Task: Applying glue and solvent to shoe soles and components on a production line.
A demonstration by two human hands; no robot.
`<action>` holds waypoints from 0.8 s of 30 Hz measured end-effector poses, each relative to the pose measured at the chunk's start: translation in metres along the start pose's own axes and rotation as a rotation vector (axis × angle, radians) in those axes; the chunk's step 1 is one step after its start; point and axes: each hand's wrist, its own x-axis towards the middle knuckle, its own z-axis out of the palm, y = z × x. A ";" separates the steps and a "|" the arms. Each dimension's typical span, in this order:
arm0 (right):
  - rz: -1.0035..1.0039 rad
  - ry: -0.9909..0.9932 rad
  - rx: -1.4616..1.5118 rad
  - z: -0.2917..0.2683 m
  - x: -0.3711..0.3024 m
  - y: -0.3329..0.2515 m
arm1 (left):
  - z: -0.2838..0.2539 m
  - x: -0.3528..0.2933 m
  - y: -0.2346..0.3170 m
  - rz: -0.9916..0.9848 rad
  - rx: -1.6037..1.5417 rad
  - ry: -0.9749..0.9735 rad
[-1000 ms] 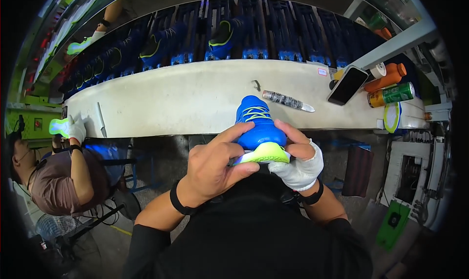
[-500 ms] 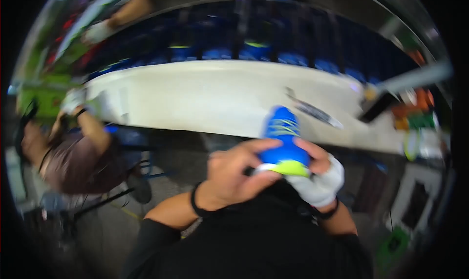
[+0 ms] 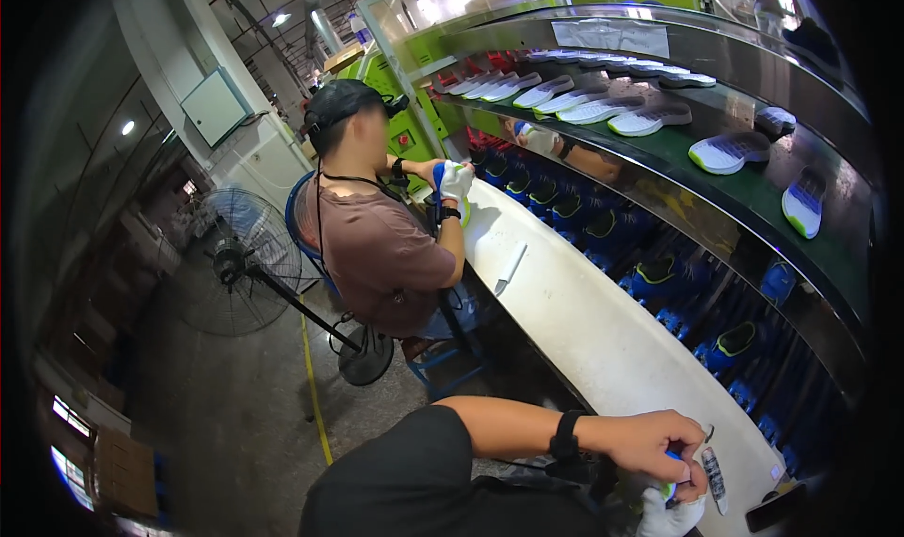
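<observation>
At the lower right, my left hand is closed with its fingers curled on a blue shoe, mostly hidden between my hands. A bit of its yellow-green edge shows below the fingers. My right hand, in a white fingerless glove, is closed on the shoe's other side and partly cut off by shadow at the rim. Just right of my hands, a slim tool with a patterned wrapped handle lies on the white bench.
Left along the bench, a co-worker in a cap holds a blue item; a white-handled knife lies nearby. Soles line an upper conveyor, with blue shoes below. A dark flat object lies lower right. A fan stands left.
My view has swung left and up, so the co-worker and conveyor show fully. My hands now appear at the lower right, still around the blue shoe, which is mostly covered.
</observation>
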 end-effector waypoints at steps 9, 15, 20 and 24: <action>-0.154 0.010 0.030 0.025 -0.008 0.022 | -0.034 -0.036 -0.019 -0.064 0.158 0.131; -0.265 -0.066 -0.042 0.035 0.020 0.006 | -0.044 -0.052 0.038 -0.188 0.678 -0.030; 0.134 -0.227 -0.060 0.031 0.004 0.035 | -0.075 -0.059 0.022 -0.288 0.559 0.002; 0.133 -0.162 -0.135 0.025 -0.007 0.045 | -0.070 -0.062 0.008 -0.307 0.551 -0.009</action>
